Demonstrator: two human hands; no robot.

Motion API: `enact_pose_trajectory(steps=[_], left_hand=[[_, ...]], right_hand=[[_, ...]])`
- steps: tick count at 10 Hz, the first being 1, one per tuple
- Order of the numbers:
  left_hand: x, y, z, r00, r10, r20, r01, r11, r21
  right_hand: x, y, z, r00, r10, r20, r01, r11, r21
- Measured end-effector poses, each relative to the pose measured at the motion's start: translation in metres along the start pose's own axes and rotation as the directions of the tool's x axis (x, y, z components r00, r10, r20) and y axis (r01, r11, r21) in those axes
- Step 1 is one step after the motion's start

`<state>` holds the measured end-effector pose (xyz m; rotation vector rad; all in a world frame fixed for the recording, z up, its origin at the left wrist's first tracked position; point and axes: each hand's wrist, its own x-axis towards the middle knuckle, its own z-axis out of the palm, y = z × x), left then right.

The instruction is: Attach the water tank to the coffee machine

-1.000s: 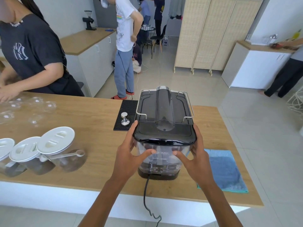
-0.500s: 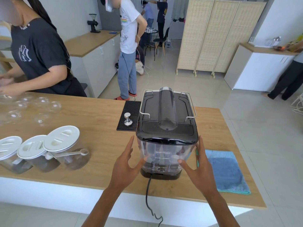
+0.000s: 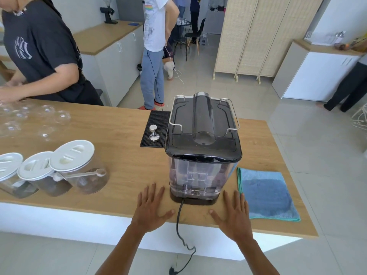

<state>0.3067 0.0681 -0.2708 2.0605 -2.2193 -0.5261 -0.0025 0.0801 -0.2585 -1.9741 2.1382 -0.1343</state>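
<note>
The black coffee machine (image 3: pixel 202 126) stands on the wooden counter (image 3: pixel 119 147) with its back towards me. The clear water tank (image 3: pixel 195 177) sits upright in the machine's rear, under the black lid. My left hand (image 3: pixel 152 208) lies flat on the counter to the left of the machine's base, fingers spread, holding nothing. My right hand (image 3: pixel 232 212) lies flat to the right of the base, also spread and empty. Neither hand touches the tank. The machine's power cord (image 3: pixel 179 225) runs between my hands and over the counter's near edge.
A blue cloth (image 3: pixel 266 193) lies right of my right hand. Three lidded clear jars (image 3: pixel 77 167) with a scoop stand at the left. A black tamping mat (image 3: pixel 155 128) with a metal tamper (image 3: pixel 153 132) is behind. Clear glass cups (image 3: pixel 29 120) and a person's arm are far left.
Both hands have let go of the water tank's sides and dropped to rest flat on the counter on either side of the machine. The tank stays seated in the machine.
</note>
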Motion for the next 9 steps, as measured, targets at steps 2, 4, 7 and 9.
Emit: enact_pose_trajectory(steps=[2,4,7,9], left_hand=[[-0.002,-0.003,0.007,0.999,0.018,-0.038,-0.018,1.0,0.021],[-0.002,-0.003,0.011,0.998,0.015,-0.067,-0.012,0.999,0.047],[0.001,-0.005,0.014,0.997,0.017,-0.076,-0.009,0.995,0.102],[0.001,-0.007,0.018,0.997,0.024,-0.072,-0.019,0.998,0.061]], right_hand=[[-0.001,0.001,0.009,1.0,-0.004,-0.017,0.003,0.999,-0.038],[0.0,0.002,0.011,1.0,0.004,-0.021,-0.005,0.998,-0.06],[0.003,0.003,0.016,1.0,0.014,-0.027,-0.016,0.998,-0.064],[0.011,0.006,-0.005,0.997,0.031,0.066,-0.041,0.987,0.157]])
